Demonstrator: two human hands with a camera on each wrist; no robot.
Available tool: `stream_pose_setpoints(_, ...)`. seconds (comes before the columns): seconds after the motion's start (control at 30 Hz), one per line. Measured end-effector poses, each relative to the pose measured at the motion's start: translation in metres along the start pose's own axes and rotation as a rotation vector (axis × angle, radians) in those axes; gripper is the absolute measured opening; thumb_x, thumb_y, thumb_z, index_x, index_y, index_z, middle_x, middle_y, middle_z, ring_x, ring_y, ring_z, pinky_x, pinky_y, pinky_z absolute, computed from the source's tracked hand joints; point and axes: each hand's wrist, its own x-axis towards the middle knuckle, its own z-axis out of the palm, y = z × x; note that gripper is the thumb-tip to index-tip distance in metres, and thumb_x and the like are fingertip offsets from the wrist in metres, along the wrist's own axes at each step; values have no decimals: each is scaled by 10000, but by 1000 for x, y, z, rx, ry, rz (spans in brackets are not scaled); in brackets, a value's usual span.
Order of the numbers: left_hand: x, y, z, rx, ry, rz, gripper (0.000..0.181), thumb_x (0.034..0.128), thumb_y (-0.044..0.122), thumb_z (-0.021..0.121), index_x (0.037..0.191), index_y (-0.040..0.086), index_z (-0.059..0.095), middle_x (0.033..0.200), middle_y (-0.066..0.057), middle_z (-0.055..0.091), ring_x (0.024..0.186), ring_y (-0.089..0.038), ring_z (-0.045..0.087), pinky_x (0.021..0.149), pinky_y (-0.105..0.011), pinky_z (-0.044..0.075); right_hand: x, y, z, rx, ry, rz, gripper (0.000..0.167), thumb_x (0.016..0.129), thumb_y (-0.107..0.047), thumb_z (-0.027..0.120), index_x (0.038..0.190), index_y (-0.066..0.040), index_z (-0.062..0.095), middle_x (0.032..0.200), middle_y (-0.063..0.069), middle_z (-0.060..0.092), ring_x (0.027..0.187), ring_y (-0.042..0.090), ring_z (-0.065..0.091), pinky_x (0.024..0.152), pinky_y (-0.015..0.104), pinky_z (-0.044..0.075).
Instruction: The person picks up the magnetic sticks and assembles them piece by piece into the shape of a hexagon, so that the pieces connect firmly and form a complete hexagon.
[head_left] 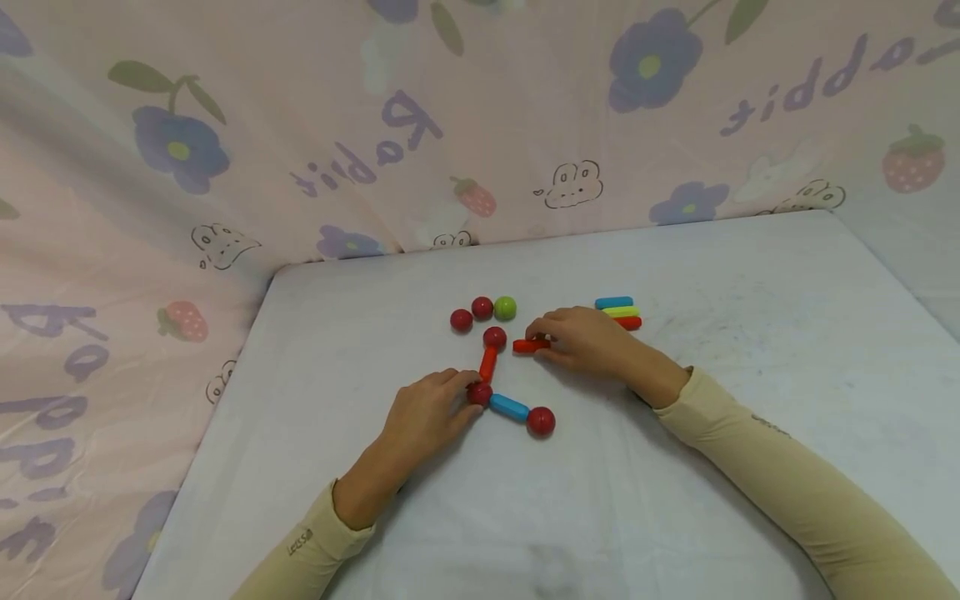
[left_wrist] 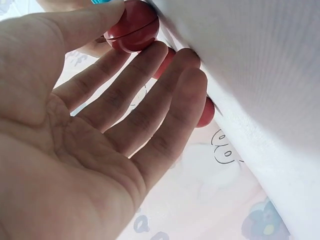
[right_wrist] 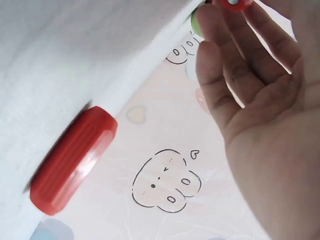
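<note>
My left hand (head_left: 429, 412) pinches the dark red corner ball (head_left: 480, 394) between thumb and fingers; the left wrist view shows this red ball (left_wrist: 134, 27) at the thumb tip. A red rod (head_left: 488, 365) runs from that ball to another red ball (head_left: 495, 337), and a blue rod (head_left: 509, 407) joins it to a third red ball (head_left: 541, 422). In my right hand (head_left: 588, 340) a loose red rod (head_left: 529, 345) is pinched by the fingertips, one end pointing left, apart from the joined pieces. The right wrist view catches just the end of this held rod (right_wrist: 236, 4).
Two red balls (head_left: 461, 320) and a green ball (head_left: 506, 307) sit behind the joined pieces. Beyond my right hand lie a blue rod (head_left: 614, 302), a yellow rod (head_left: 622, 312) and a red rod (head_left: 628, 322). A patterned curtain (head_left: 510, 125) borders the white table (head_left: 300, 350).
</note>
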Motion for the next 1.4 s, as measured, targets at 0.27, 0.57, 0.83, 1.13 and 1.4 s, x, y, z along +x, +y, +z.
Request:
stream_pose_setpoints(0.27, -1, 0, -1, 4, -9, -12, 418, 806, 274, 836, 1191, 190, 695, 971, 24, 728, 830, -128, 664, 707, -294, 589, 8, -5, 1, 1, 9, 4, 315, 885, -276, 759, 1182, -198, 691, 987, -40, 718, 868, 131, 642, 810, 318, 573)
stream_pose_setpoints(0.57, 0, 0, -1, 4, -13, 3, 429, 802, 293, 839, 1191, 184, 694, 979, 20, 729, 835, -135, 668, 721, -304, 594, 14, -6, 3, 8, 11, 22, 314, 891, -287, 752, 1188, -209, 688, 986, -37, 719, 853, 132, 635, 791, 316, 572)
stream_pose_setpoints(0.83, 0, 1, -2, -33, -43, 10, 434, 801, 293, 840, 1184, 155, 691, 1011, 5, 733, 869, -143, 675, 771, -316, 598, 17, -6, 4, 26, 2, 25, 288, 895, -275, 748, 1170, -212, 692, 1005, -42, 725, 856, 127, 641, 800, 308, 573)
stream_pose_setpoints(1.13, -1, 1, 0, -39, -48, 59, 411, 799, 284, 841, 1159, 153, 691, 1017, 10, 741, 879, -138, 691, 776, -300, 598, 23, -6, 7, 26, 2, 7, 288, 892, -262, 751, 1166, -195, 689, 1024, -38, 725, 878, 127, 642, 831, 316, 576)
stream_pose_setpoints(1.4, 0, 2, 1, -31, -37, 112, 376, 818, 279, 825, 1148, 155, 694, 989, 19, 738, 845, -119, 678, 739, -279, 588, 31, -10, 9, 29, 6, 12, 268, 894, -243, 750, 1155, -206, 698, 1041, -38, 731, 926, 138, 660, 871, 325, 573)
